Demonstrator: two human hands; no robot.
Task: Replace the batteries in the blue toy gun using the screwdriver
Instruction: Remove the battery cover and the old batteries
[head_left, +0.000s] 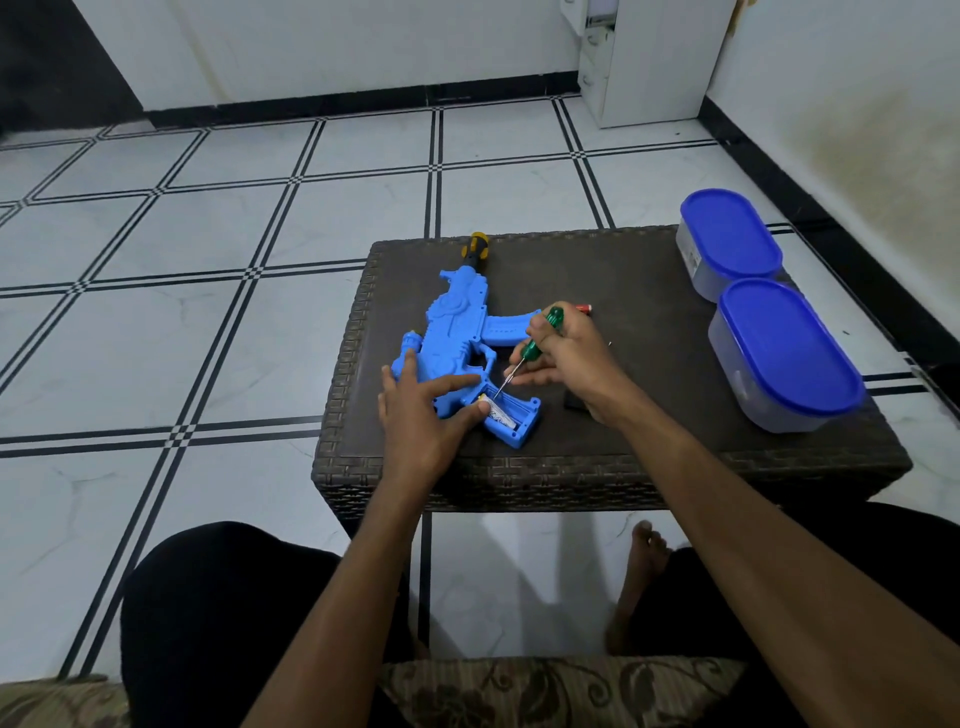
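Note:
The blue toy gun (457, 332) lies flat on the dark wicker table (623, 291), its yellow-and-black muzzle pointing away from me. The battery compartment in its grip (514, 418) stands open, with a white battery (500, 414) inside. My left hand (426, 410) presses down on the gun's body, fingers spread. My right hand (566, 358) grips a green-handled screwdriver (535, 345), whose metal tip reaches down into the open compartment at the battery. A red-tipped battery (586, 308) peeks out just beyond my right hand.
Two clear containers with blue lids (730, 234) (787, 345) stand at the table's right side. A small black piece (577, 403) lies under my right wrist. White tiled floor surrounds the table; my knees and a patterned cushion (519, 686) are below.

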